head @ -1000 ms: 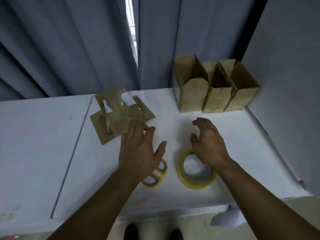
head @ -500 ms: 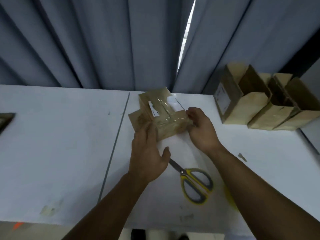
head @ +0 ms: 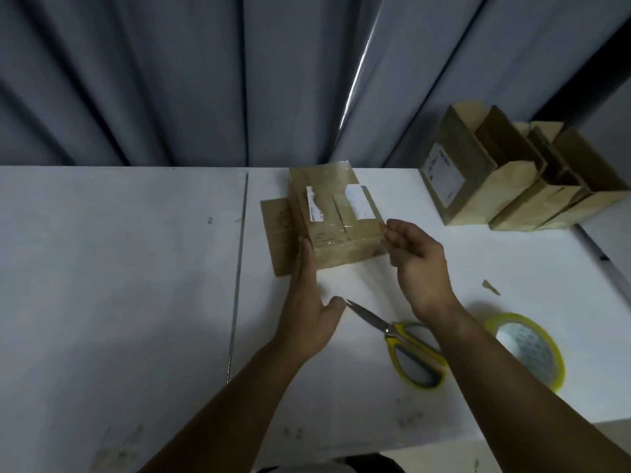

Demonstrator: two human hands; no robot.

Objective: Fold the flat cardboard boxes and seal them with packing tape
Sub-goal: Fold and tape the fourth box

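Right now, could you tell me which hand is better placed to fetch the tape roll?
The right hand: the tape roll lies beside its forearm, while the left hand rests against the cardboard box.

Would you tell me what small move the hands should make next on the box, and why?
Probably fold the flap up with the left hand. The flap lies flat on the table left of the box, the left hand's straight fingers rest against that side, and the right hand is at the right edge to steady it.
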